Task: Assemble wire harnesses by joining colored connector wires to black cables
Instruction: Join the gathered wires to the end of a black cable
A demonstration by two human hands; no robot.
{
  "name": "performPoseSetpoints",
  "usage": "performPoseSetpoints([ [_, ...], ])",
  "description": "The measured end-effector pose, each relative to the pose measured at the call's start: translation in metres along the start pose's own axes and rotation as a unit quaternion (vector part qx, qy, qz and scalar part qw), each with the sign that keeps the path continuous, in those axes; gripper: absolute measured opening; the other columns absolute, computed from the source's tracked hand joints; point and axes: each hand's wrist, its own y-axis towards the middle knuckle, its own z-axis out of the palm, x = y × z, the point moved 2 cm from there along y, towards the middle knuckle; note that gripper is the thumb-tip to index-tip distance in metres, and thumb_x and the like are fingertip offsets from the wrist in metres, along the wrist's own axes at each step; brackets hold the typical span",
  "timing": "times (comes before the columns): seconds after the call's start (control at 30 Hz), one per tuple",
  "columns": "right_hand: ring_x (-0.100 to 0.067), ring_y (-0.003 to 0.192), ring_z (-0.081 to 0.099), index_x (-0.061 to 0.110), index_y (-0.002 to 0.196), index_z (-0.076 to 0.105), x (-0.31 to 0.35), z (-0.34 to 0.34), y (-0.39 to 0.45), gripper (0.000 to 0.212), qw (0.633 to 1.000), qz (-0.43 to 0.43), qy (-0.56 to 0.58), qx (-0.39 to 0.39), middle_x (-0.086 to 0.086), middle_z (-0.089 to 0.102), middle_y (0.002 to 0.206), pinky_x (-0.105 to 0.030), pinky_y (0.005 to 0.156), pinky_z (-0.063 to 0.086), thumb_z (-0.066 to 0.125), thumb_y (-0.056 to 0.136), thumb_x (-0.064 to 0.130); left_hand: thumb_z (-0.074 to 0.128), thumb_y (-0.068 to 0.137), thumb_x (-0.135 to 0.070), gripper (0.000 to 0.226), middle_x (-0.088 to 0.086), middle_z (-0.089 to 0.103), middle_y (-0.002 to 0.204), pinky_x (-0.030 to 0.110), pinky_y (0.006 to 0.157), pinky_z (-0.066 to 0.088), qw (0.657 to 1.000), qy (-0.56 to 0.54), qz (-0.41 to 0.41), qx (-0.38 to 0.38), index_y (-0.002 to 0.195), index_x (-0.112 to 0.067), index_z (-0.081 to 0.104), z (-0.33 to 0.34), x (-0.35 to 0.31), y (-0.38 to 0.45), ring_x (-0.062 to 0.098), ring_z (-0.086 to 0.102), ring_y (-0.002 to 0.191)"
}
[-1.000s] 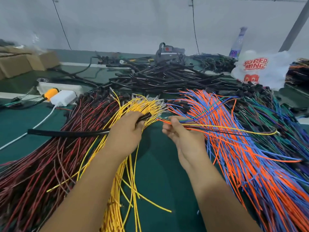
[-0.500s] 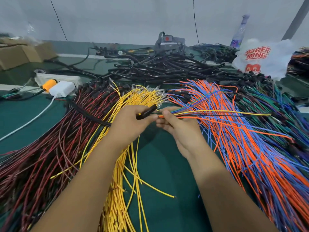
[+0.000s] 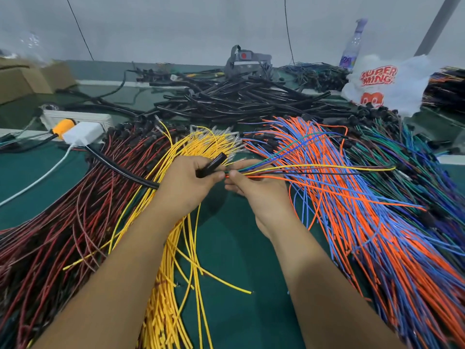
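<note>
White bag [image 3: 387, 84] reads "SUPER MING"; left hand [image 3: 186, 187] grips black cable [image 3: 120, 170]

A black cable [image 3: 125, 171] is gripped near its open end by the left hand [image 3: 187, 183]; a small bundle of coloured wires [image 3: 314, 170] is pinched by the right hand [image 3: 256, 188], its tips held at the cable end. Heaps of red-black wires [image 3: 75, 210], yellow wires [image 3: 176, 285] and orange-blue wires [image 3: 377, 235] are spread over the green surface [image 3: 239, 248].

table [image 3: 226, 248] dark green | wire piles: yellow [image 3: 176, 285], orange-blue [image 3: 377, 235], red-black [image 3: 63, 222] | cables [image 3: 239, 99] black
</note>
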Motion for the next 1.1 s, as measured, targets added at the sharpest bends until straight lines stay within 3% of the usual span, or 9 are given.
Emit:
performPoseSetpoints([
  [0.13, -0.018, 0.071, 0.071, 0.003, 0.091, 0.071, -0.003, 0.000, 0.002, 0.010, 0.999, -0.007, -0.023, -0.024, -0.013, 0.074, 0.087, -0.039, 0.083, 0.058, 0.066, 0.085, -0.004, 0.070, 0.087, -0.024, 0.009, 0.020, 0.067, 0.085, 0.042, 0.069, 0.047, 1.000, 0.019, 0.014, -0.002, 0.081, -0.019, 0.073, 0.001, 0.005, 0.002, 0.036, 0.060, 0.084],
  [0.2, -0.016, 0.070, 0.072, 0.010, 0.082, 0.071, -0.001, 0.000, 0.002, 0.016, 0.999, -0.024, -0.014, -0.033, -0.004, 0.074, 0.078, -0.036, 0.081, 0.059, 0.066, 0.085, -0.005, 0.068, 0.088, -0.025, 0.006, 0.002, 0.070, 0.082, 0.038, 0.068, 0.047, 0.999, 0.009, 0.035, -0.002, 0.086, -0.025, 0.074, 0.001, 0.005, 0.002, 0.021, 0.062, 0.080],
  [0.27, -0.014, 0.067, 0.071, 0.013, 0.077, 0.070, 0.002, -0.003, 0.004, 0.022, 0.998, -0.038, 0.012, -0.050, 0.003, 0.072, 0.071, -0.029, 0.076, 0.059, 0.065, 0.085, -0.007, 0.066, 0.089, -0.034, 0.014, -0.023, 0.068, 0.092, 0.027, 0.076, 0.048, 0.999, 0.004, 0.045, 0.002, 0.101, -0.039, 0.070, 0.001, 0.003, -0.001, -0.002, 0.060, 0.089],
  [0.37, -0.012, 0.066, 0.070, 0.007, 0.084, 0.067, 0.006, -0.009, 0.008, 0.016, 0.994, -0.040, 0.068, -0.075, 0.002, 0.070, 0.072, -0.028, 0.078, 0.059, 0.062, 0.087, -0.008, 0.055, 0.092, -0.048, 0.024, -0.038, 0.059, 0.097, 0.021, 0.078, 0.044, 0.998, 0.029, 0.050, 0.003, 0.116, -0.048, 0.059, 0.000, 0.004, -0.004, -0.006, 0.057, 0.095],
  [0.53, -0.013, 0.066, 0.066, 0.010, 0.082, 0.063, 0.007, -0.008, 0.010, 0.022, 0.988, -0.036, 0.144, -0.040, 0.004, 0.067, 0.069, -0.029, 0.082, 0.057, 0.058, 0.089, -0.010, 0.058, 0.095, -0.023, 0.023, -0.034, 0.062, 0.093, 0.007, 0.075, 0.039, 0.997, 0.039, 0.060, 0.006, 0.114, -0.034, 0.067, -0.001, 0.007, -0.002, -0.010, 0.056, 0.090],
  [0.6, -0.014, 0.066, 0.065, 0.011, 0.081, 0.063, 0.006, -0.007, 0.009, 0.024, 0.989, -0.037, 0.142, -0.024, 0.005, 0.067, 0.068, -0.025, 0.079, 0.056, 0.057, 0.089, -0.011, 0.058, 0.095, -0.023, 0.022, -0.030, 0.064, 0.097, 0.008, 0.079, 0.041, 0.997, 0.045, 0.066, 0.011, 0.113, -0.032, 0.067, 0.000, 0.006, -0.002, -0.006, 0.056, 0.094],
  [0.77, -0.015, 0.067, 0.065, 0.008, 0.081, 0.064, 0.005, -0.005, 0.006, 0.024, 0.985, -0.036, 0.170, -0.005, 0.001, 0.068, 0.071, -0.021, 0.073, 0.055, 0.054, 0.089, -0.013, 0.059, 0.093, -0.026, 0.021, -0.016, 0.068, 0.103, 0.028, 0.087, 0.047, 0.997, 0.038, 0.063, 0.005, 0.113, -0.028, 0.067, 0.002, 0.002, -0.003, 0.005, 0.059, 0.098],
  [0.93, -0.017, 0.068, 0.065, 0.001, 0.088, 0.061, 0.005, -0.005, 0.006, 0.017, 0.976, -0.029, 0.216, -0.012, -0.006, 0.066, 0.077, -0.021, 0.071, 0.054, 0.054, 0.088, -0.014, 0.060, 0.093, -0.025, 0.017, -0.017, 0.067, 0.097, 0.011, 0.077, 0.042, 0.998, -0.030, 0.047, -0.018, 0.107, -0.030, 0.068, 0.001, -0.001, -0.003, -0.003, 0.058, 0.092],
  [1.1, -0.019, 0.069, 0.065, 0.002, 0.085, 0.062, 0.004, -0.005, 0.007, 0.018, 0.977, -0.032, 0.208, -0.024, -0.005, 0.066, 0.074, -0.023, 0.072, 0.055, 0.055, 0.087, -0.015, 0.060, 0.093, -0.025, 0.018, -0.019, 0.066, 0.100, 0.015, 0.079, 0.042, 0.996, 0.004, 0.074, -0.040, 0.107, -0.030, 0.069, 0.000, -0.002, -0.002, -0.003, 0.057, 0.096],
])
